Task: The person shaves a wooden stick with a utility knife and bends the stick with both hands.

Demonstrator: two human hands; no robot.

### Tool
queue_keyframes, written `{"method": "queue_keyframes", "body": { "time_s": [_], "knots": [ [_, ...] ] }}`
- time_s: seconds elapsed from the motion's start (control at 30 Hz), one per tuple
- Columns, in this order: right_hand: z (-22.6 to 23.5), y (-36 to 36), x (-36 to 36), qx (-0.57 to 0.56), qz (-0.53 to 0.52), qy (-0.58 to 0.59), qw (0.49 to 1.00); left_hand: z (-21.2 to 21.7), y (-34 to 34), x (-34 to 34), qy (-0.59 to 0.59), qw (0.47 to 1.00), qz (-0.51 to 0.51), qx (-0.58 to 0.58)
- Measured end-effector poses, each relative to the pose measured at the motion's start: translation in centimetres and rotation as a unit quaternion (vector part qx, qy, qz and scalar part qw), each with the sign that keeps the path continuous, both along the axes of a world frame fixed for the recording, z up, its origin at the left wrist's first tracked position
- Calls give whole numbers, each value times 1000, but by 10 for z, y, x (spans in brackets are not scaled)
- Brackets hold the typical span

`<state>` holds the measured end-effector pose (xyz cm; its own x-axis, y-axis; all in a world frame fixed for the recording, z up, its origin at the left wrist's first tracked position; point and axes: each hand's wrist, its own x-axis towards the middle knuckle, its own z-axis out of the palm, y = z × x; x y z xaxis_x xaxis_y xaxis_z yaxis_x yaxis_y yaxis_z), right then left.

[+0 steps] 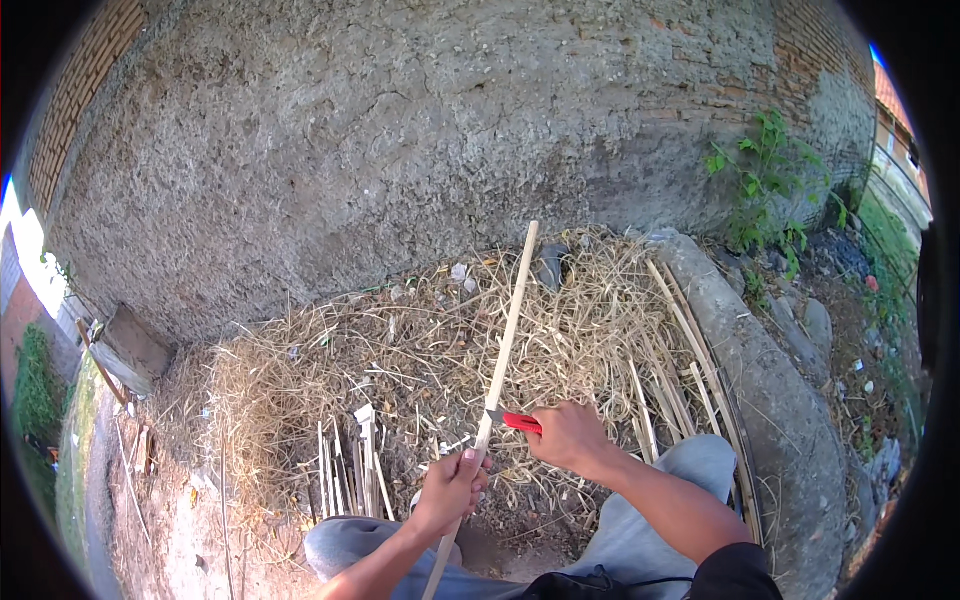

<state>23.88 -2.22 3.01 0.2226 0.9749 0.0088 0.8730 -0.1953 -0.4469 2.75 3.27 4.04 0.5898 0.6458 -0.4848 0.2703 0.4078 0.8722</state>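
- No readable text, label, brand, number or sign anywhere, near or far, left or right.

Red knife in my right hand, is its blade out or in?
Out: a grey blade sticks out past the red handle, up against the pale strip.
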Motion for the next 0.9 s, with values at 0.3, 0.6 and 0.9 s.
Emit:
{"method": "queue_keyframes", "body": {
  "time_s": [0.3,0.6,0.9],
  "knots": [
    [-8,-3,-15,33,-1,-21,999,-4,0,-2,-57,998,14,-11],
    [-14,4,-25,16,-28,-56,998,-11,0,1,-23,1000,6,0],
    [-23,26,15,-10,-138,-26,990,-4,-21,-16,14,999,-44,-28]
  ]
}}
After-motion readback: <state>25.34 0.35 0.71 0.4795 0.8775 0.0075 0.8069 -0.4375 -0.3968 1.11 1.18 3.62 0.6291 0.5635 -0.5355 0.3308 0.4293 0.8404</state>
